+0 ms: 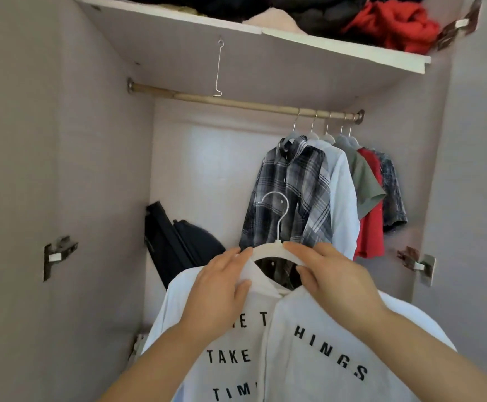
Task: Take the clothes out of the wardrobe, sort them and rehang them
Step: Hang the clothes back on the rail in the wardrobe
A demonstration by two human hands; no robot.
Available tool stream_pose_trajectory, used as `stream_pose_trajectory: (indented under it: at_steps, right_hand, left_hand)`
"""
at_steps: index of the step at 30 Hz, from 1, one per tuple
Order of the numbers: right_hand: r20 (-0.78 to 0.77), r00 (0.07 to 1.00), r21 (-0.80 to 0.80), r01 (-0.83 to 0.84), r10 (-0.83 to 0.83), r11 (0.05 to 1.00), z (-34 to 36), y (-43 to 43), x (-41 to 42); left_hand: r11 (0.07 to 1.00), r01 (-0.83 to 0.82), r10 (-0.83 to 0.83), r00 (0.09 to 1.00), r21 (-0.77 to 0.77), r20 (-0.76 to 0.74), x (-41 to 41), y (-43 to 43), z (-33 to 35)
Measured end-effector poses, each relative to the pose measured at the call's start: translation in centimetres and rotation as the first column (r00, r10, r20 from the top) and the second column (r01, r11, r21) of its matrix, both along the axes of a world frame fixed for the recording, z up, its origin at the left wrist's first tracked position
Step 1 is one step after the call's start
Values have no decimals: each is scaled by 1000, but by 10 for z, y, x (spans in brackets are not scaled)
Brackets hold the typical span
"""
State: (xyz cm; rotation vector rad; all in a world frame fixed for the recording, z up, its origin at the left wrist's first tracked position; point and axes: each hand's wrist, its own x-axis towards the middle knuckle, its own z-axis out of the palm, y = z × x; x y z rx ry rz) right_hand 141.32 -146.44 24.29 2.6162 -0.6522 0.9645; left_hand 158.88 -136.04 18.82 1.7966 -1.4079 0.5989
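A white shirt with black lettering hangs on a white hanger, held up in front of the open wardrobe. My left hand grips the hanger's left shoulder and the shirt collar. My right hand grips the hanger's right shoulder. The hanger's hook points up, well below the rod. At the rod's right end hang a plaid shirt, a pale blue shirt, an olive top, a red top and a dark patterned shirt.
The rod's left and middle part carries no clothes; a thin wire hook dangles above it. A top shelf holds piled dark and red clothes. Black bags lean in the back left corner. Door hinges sit on both side walls.
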Motion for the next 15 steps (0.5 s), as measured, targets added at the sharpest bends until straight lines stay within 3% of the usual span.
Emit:
stream_pose_trajectory:
  at_steps: [6, 12, 15]
  right_hand:
    - [-36, 998, -69, 53, -55, 996, 51, -76, 77]
    - [44, 993, -111, 112, -107, 988, 108, -143, 151]
    - [125, 985, -110, 135, -121, 985, 140, -177, 181]
  left_hand:
    - [1000, -23, 22, 995, 0, 99, 78, -83, 49]
    - [997, -13, -1, 980, 73, 197, 159, -152, 114]
    - [999, 5, -13, 984, 47, 177, 189, -182, 148]
